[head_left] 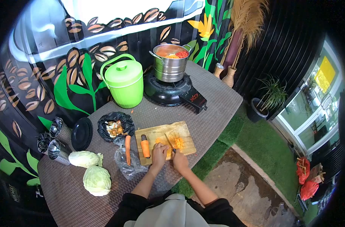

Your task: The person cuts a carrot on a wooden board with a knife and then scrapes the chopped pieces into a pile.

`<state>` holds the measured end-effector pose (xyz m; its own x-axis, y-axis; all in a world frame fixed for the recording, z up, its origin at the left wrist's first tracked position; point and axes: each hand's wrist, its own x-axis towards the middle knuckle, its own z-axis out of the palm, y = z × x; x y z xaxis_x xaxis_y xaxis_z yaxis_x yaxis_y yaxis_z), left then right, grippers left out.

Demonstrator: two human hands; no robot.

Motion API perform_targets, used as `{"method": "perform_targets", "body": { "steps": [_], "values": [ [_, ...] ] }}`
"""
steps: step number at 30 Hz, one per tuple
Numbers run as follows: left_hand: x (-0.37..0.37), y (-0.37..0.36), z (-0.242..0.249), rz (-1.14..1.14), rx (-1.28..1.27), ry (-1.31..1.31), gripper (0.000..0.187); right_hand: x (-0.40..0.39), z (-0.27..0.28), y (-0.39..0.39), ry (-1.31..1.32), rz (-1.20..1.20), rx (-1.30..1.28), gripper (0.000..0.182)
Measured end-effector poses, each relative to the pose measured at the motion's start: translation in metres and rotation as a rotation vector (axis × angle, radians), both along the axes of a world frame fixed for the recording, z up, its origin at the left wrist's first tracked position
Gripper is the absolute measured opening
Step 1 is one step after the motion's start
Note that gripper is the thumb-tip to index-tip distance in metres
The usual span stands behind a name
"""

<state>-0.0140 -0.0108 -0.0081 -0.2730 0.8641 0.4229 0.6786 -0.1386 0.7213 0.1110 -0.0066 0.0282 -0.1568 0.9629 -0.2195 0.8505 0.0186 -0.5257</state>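
Note:
A wooden cutting board (185, 130) lies near the table's front edge. My right hand (180, 160) is closed round the dark handle of a knife (169, 141), its blade slanting up and left over the board. Just left of the blade, my left hand (159, 154) has its fingers bent down on a piece of carrot (161, 140), partly hidden by them. A small heap of diced carrot (179, 142) sits to the blade's right. At the board's left side is a thick orange carrot chunk (145, 149) beside a dark, handle-like object (143, 137).
A whole carrot (127, 151) lies on a clear plastic bag (131, 169). Behind it is a black bag of peelings (115, 128). Cabbages (97, 181) stand left; a green lidded bucket (124, 85) and a pot (170, 68) on a stove (165, 90) stand behind.

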Motion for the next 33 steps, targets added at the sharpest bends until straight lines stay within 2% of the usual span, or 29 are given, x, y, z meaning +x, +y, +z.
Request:
{"method": "perform_targets", "body": {
  "steps": [2, 5, 6, 8, 12, 15, 18, 21, 24, 27, 29, 33],
  "values": [
    [-0.002, -0.001, 0.0, -0.012, -0.008, 0.007, 0.011, 0.009, 0.003, 0.015, 0.005, 0.114, -0.001, 0.036],
    [-0.001, 0.004, -0.009, 0.017, 0.017, 0.023, 0.012, 0.014, 0.003, 0.011, 0.01, 0.151, 0.011, 0.037],
    [-0.002, 0.005, -0.013, 0.027, 0.005, -0.042, 0.013, 0.009, 0.005, 0.005, 0.009, 0.153, 0.012, 0.037],
    [-0.003, 0.004, -0.015, 0.038, -0.008, -0.109, 0.013, -0.003, 0.009, -0.012, -0.045, -0.005, 0.024, 0.037],
    [-0.005, 0.0, -0.008, 0.051, -0.061, -0.169, 0.013, -0.002, 0.005, -0.002, 0.031, 0.001, -0.016, 0.037],
    [-0.004, 0.0, -0.006, 0.045, -0.03, -0.15, 0.012, 0.008, 0.004, 0.009, 0.024, 0.1, -0.023, 0.036],
    [-0.005, 0.001, -0.009, 0.038, 0.008, -0.112, 0.011, 0.003, 0.005, -0.007, -0.006, 0.087, -0.054, 0.036],
    [0.0, 0.001, -0.007, 0.044, -0.001, -0.091, 0.011, -0.005, 0.011, -0.016, 0.004, -0.033, -0.041, 0.038],
    [0.002, -0.002, -0.002, 0.058, -0.021, -0.089, 0.009, -0.001, 0.003, 0.0, 0.055, 0.005, -0.061, 0.038],
    [0.004, 0.002, -0.009, 0.07, -0.01, -0.102, 0.008, 0.005, -0.008, 0.009, 0.105, 0.139, 0.032, 0.038],
    [0.002, 0.003, -0.019, 0.078, 0.005, -0.118, 0.007, -0.001, -0.004, -0.005, 0.005, 0.049, 0.02, 0.035],
    [-0.002, 0.0, -0.017, 0.033, -0.003, -0.133, 0.007, -0.008, -0.006, -0.012, 0.019, -0.009, 0.024, 0.037]
  ]
}}
